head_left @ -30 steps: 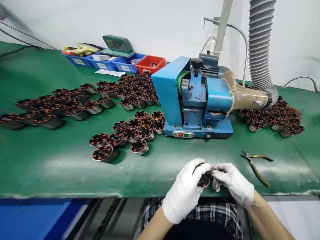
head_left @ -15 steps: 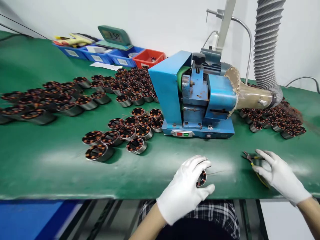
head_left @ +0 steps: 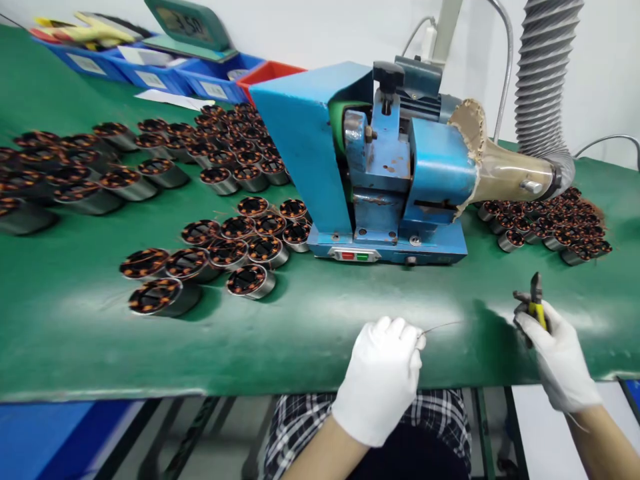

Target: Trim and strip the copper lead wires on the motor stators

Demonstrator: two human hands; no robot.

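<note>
Both my hands wear white gloves. My left hand (head_left: 383, 377) is closed at the front edge of the green table (head_left: 310, 333). A thin wire (head_left: 440, 326) sticks out to the right from its fingers; the wound stator it held earlier is hidden under the glove. My right hand (head_left: 555, 357) grips a pair of yellow-handled pliers (head_left: 536, 303), jaws pointing up, at the right front of the table. The blue machine (head_left: 380, 167) stands just behind both hands.
Several copper-wound stators (head_left: 235, 250) lie in groups left of the machine, more at the far left (head_left: 75, 173) and right (head_left: 550, 223). Blue bins (head_left: 150, 67), a red bin (head_left: 267, 70) and a green clock (head_left: 187, 23) line the back. A grey ribbed hose (head_left: 543, 87) joins the machine.
My right hand left the stator, reached right and picked the pliers up off the table. My left hand closed over the stator and stayed put. The view moved closer and left.
</note>
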